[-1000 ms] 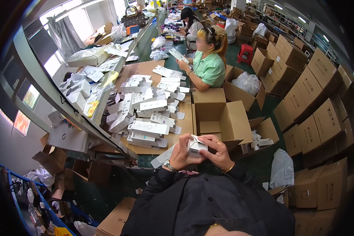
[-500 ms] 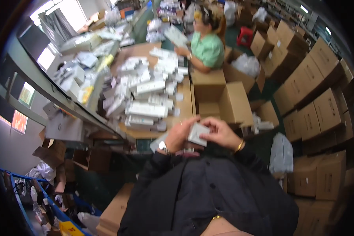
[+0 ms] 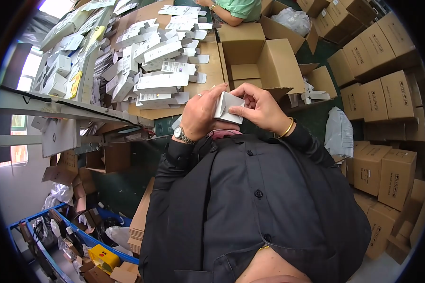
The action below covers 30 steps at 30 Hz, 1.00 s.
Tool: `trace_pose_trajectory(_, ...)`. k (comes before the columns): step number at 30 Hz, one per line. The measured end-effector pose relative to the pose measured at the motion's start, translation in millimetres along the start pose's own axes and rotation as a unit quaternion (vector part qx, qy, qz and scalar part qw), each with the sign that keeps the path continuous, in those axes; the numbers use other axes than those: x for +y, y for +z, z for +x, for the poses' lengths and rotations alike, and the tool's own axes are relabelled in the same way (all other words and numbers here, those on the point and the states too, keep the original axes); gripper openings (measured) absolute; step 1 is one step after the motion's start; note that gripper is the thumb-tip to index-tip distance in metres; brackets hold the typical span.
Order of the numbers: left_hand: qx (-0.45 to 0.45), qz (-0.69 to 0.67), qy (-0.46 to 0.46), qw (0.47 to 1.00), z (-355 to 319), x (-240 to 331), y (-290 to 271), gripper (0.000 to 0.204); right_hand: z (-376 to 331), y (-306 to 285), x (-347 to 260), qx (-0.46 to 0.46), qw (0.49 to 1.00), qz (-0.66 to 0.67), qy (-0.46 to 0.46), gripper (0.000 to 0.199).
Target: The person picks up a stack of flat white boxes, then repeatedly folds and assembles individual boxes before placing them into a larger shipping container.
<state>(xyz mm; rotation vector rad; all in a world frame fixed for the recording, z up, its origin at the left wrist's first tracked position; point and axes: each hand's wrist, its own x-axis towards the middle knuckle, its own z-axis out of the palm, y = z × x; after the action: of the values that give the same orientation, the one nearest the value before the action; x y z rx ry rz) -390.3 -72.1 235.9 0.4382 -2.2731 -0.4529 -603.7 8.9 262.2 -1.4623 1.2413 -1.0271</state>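
A small white paper box (image 3: 225, 104) is between my hands, its end facing up with the flaps partly folded in. My left hand (image 3: 199, 112) is wrapped round the box's side, fingers curled. On the box's right, my right hand (image 3: 259, 107) grips the edge, the thumb pressing on the end flap. Beyond my hands, many long white boxes (image 3: 161, 83), several with open end flaps, lie heaped on the wooden table (image 3: 208, 90).
An open brown carton (image 3: 264, 66) stands right of the table. Stacked cartons (image 3: 368, 96) line the right side, near a grey-white plastic bag (image 3: 339, 134). A metal frame (image 3: 71, 111) runs along the left. Blue-framed bins (image 3: 80, 236) hold scraps at lower left. A person in a green sleeve (image 3: 238, 8) sits beyond.
The view has tilted downward, so the table and hands appear higher and the other person is mostly out of frame. Both hands still hold the white box, its end now turned more upward.
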Motion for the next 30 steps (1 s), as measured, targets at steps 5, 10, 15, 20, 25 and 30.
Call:
trace_pose_trajectory(5, 0.012, 0.030, 0.001, 0.999, -2, 6, 5, 0.103, -6, 4, -1, 0.049, 0.995, -0.079, -0.043, 0.030)
trace_pose_trajectory(10, 0.003, 0.046, 0.004, 0.999, 0, 7, 9, 0.102, -9, 4, 2, 0.074, 0.991, -0.091, -0.056, 0.029)
trace_pose_trajectory(15, 0.000, 0.012, -0.005, 1.000, 1, 8, 13, 0.104, -12, -4, 3, 0.049, 0.993, -0.110, -0.021, 0.030)
trace_pose_trajectory(20, -0.007, -0.023, 0.013, 1.000, 6, 1, 19, 0.112, -15, -7, 17, 0.006, 0.992, 0.125, 0.026, 0.032)
trace_pose_trajectory(25, -0.044, -0.120, -0.068, 0.989, 5, 21, 14, 0.119, -21, -15, 6, -0.016, 0.977, 0.202, 0.059, 0.032)
trace_pose_trajectory(30, -0.021, -0.086, 0.004, 0.996, 1, 16, 17, 0.120, -24, -17, 6, -0.052, 0.972, 0.212, 0.088, 0.030)
